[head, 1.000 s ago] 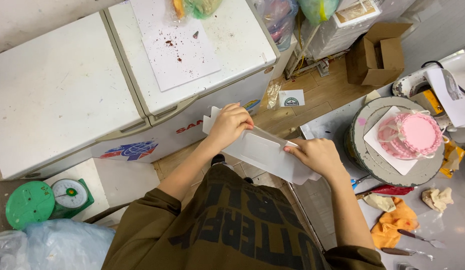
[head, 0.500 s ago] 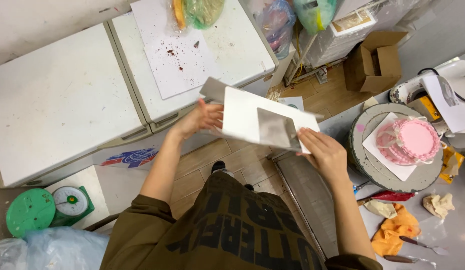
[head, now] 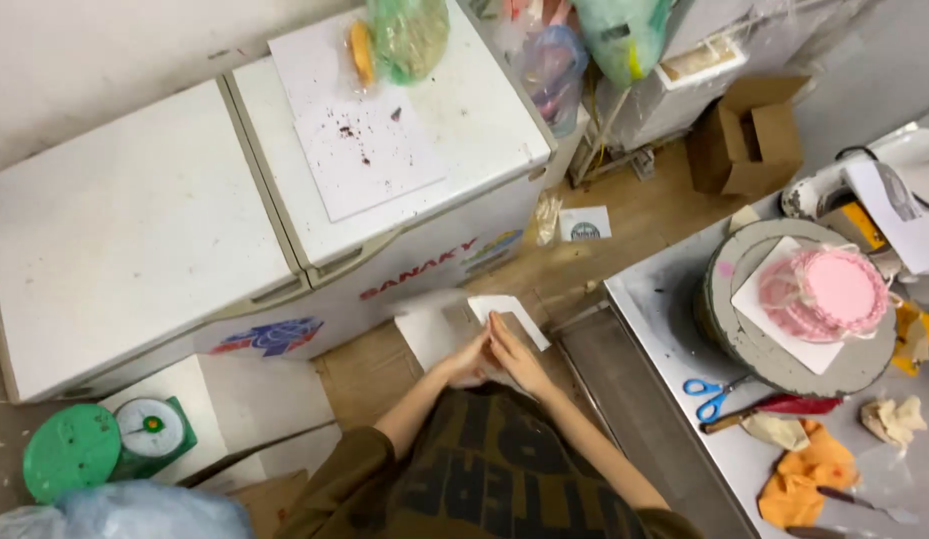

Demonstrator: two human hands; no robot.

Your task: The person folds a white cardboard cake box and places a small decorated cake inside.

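Both my hands meet low in front of my body on a white flat cardboard piece point(head: 439, 324), a folded box blank. My left hand point(head: 467, 361) grips its lower edge from the left. My right hand point(head: 519, 356) presses against it from the right, fingers together beside the left hand. The card is blurred, and part of it is hidden behind my hands. Off to the right, a small pink frosted cake point(head: 822, 294) sits on a white square board on a grey turntable point(head: 754, 339), apart from both hands.
A white chest freezer point(head: 185, 220) with paper sheets and plastic bags on top stands ahead. The metal counter point(head: 674, 349) to the right holds blue scissors point(head: 712, 392), an orange cloth point(head: 809, 474) and tools. A green scale point(head: 150, 434) sits lower left; an open brown box point(head: 749, 145) at upper right.
The white card was held up wide between my spread hands; now it is lowered close to my body and both hands have come together on it.
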